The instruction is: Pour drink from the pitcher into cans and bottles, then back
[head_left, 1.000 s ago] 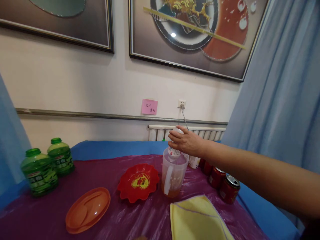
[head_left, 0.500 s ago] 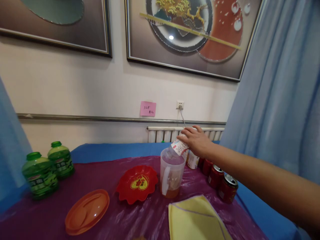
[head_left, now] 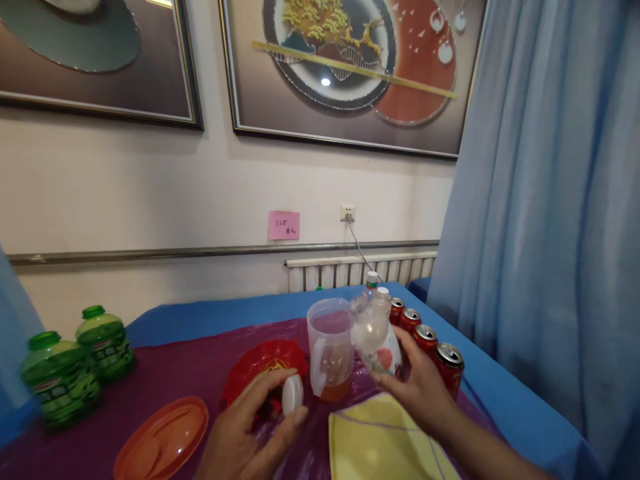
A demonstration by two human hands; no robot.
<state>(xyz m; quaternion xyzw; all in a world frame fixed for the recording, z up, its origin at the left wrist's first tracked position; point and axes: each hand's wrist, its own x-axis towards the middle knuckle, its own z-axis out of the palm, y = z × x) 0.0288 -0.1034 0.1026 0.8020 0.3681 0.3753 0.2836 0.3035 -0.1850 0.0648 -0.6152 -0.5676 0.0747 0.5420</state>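
Note:
A white cap (head_left: 292,395) is pinched between the thumb and fingers of my left hand (head_left: 255,427), in front of the red scalloped plate (head_left: 240,370). My right hand (head_left: 417,380) grips a clear bottle (head_left: 373,333) with a printed label, tilted with its upper end toward the left. The bottle is beside the translucent pitcher (head_left: 327,360), which has amber liquid at its bottom and its handle facing me. A folded yellow cloth (head_left: 380,440) lies below the bottle and pitcher.
An orange lid (head_left: 163,437) lies at the front left, near two green bottles (head_left: 60,383). Several red cans (head_left: 450,363) line the right side. Capped bottles (head_left: 372,281) stand behind the held bottle. Purple film (head_left: 170,363) covers part of the blue table.
My right hand has brought the bottle down from above the pitcher to its right side, less tipped. My left hand has come into view with the white cap. The view has shifted slightly.

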